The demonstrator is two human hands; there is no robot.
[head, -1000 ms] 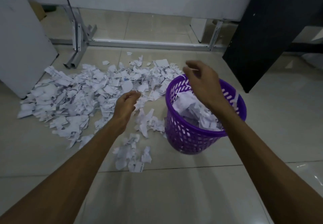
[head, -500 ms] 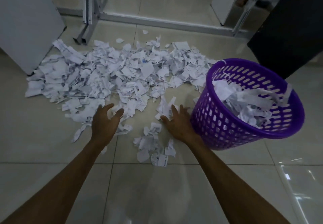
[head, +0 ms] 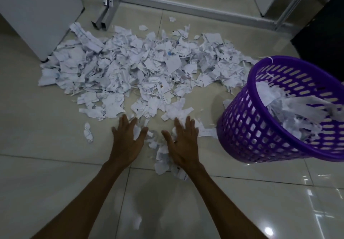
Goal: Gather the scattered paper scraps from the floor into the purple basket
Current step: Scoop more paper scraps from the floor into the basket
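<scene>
A wide heap of white paper scraps [head: 141, 65] covers the tiled floor ahead of me. The purple basket [head: 249, 127] stands at the right, partly filled with scraps. My left hand [head: 126, 142] and my right hand [head: 183, 143] lie flat on the floor side by side, fingers straight and spread, palms down. Between and under them sits a small clump of scraps [head: 160, 149], at the near edge of the heap. The right hand is a short way left of the basket.
A white cabinet [head: 37, 15] stands at the far left. Grey metal table legs [head: 107, 5] and a floor rail [head: 204, 11] run behind the heap. A dark panel [head: 327, 30] rises behind the basket. One lone crumpled scrap [head: 88, 132] lies left of my hands.
Both hands came down from above the heap and basket to the floor, then drew closer together around a small clump of scraps. The view moved closer to the floor.
</scene>
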